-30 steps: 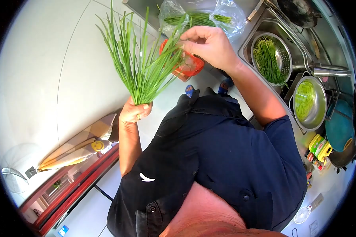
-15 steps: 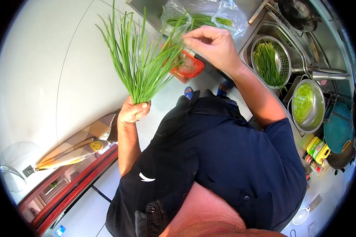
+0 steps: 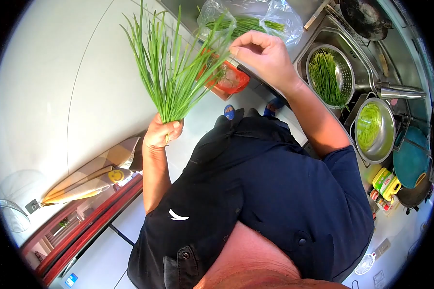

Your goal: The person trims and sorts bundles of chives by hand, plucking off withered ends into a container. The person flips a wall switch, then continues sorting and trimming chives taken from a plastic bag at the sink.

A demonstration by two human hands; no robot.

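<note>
From where I stand, the person in the dark shirt has the left hand wrapped round the base of a bunch of greens, its grip closed on the stems, the long leaves fanning out away from the body. The right hand is just beside the leaf tips, thumb and forefinger brought together; whether a leaf is caught between them I cannot tell. Past the leaves, and partly hidden by them, sits a red bin with scraps in it. On the desk, a clear plastic bag holds more stalks. Over to the right, a colander of cut stems sits in the sink, and near the tap a steel bowl holds pale green pieces
</note>
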